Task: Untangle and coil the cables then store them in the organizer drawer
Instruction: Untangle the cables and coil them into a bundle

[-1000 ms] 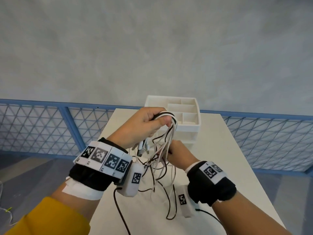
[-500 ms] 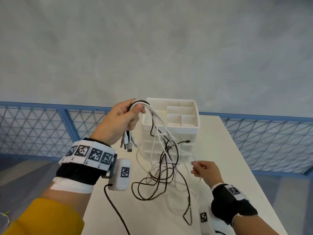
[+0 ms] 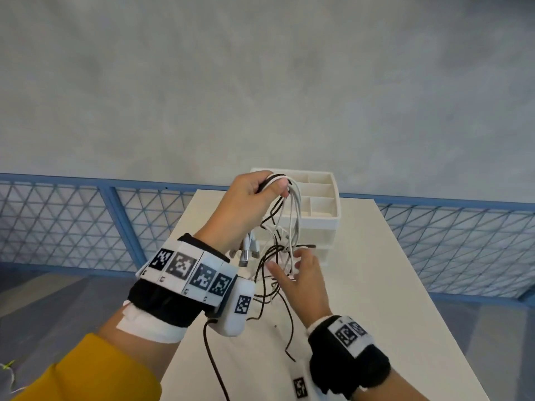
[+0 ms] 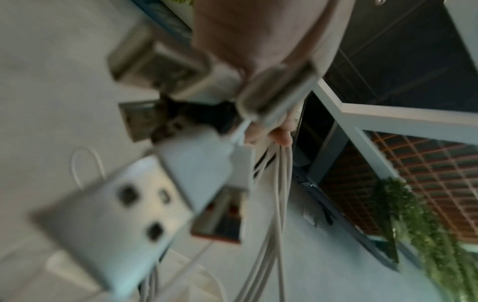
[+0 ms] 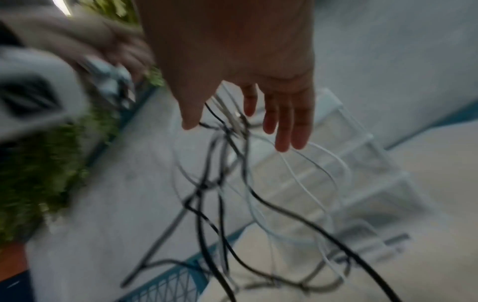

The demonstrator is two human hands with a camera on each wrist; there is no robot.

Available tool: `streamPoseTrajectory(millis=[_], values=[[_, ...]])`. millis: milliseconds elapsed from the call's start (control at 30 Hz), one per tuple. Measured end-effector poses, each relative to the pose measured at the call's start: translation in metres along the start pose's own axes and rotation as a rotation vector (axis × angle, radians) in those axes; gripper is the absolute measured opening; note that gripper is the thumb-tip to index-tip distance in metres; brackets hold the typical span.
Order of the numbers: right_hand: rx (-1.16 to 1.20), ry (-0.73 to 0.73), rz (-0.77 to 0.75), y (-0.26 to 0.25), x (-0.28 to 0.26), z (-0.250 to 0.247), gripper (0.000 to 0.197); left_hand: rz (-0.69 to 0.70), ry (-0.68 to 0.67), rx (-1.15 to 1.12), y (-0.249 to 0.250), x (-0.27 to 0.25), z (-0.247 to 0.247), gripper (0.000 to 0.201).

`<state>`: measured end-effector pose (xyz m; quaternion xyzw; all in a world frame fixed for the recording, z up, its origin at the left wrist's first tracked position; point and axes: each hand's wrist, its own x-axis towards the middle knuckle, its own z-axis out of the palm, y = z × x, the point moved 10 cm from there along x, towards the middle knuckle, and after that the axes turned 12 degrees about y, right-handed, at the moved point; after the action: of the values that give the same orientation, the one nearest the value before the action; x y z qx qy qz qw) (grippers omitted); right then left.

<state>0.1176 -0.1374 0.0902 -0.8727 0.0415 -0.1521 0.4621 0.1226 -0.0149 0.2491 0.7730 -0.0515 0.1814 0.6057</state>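
we note the white organizer (image 3: pixel 317 215) at the far end of the white table (image 3: pixel 390 299). in front of the organizer, raised level with its top, the left hand (image 3: pixel 246 204) has its fingers curled tight around the gathered tops of the cables (image 3: pixel 282 250), white and black. plug ends (image 3: pixel 249 250) hang just below that fist. the strands dangle tangled in front of the organizer, down to the table. lower, the right hand (image 3: pixel 301 279) has its fingers spread loose among the hanging strands, gripping nothing.
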Motion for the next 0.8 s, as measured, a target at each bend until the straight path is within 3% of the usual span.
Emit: streamPoseTrajectory(millis=[133, 200, 333, 500, 600, 700, 800], values=[[0.170, 0.151, 0.020, 0.014, 0.014, -0.005, 0.028, -0.018, -0.028, -0.143, 0.013, -0.004, -0.005, 0.026], [0.341, 0.151, 0.003, 0.008, 0.017, -0.013, 0.010, -0.022, -0.012, -0.175, 0.014, 0.000, -0.015, 0.026], [0.570, 0.103, -0.002, 0.011, 0.028, -0.042, 0.007, -0.069, 0.129, -0.240, -0.001, 0.013, -0.053, 0.029], [0.422, 0.190, -0.115, 0.030, 0.049, -0.093, 0.011, -0.176, 0.238, -0.263, -0.035, 0.014, -0.073, 0.029], [0.242, 0.249, -0.179, 0.042, 0.055, -0.103, 0.016, -0.241, 0.234, -0.293, -0.048, 0.011, -0.061, 0.029], [0.066, 0.229, -0.231, 0.044, 0.052, -0.097, 0.036, -0.259, 0.210, -0.289, -0.050, 0.012, -0.049, 0.029], [-0.025, 0.285, -0.353, 0.022, 0.039, -0.101, 0.044, -0.256, 0.171, -0.257, -0.049, 0.011, -0.030, 0.029]])
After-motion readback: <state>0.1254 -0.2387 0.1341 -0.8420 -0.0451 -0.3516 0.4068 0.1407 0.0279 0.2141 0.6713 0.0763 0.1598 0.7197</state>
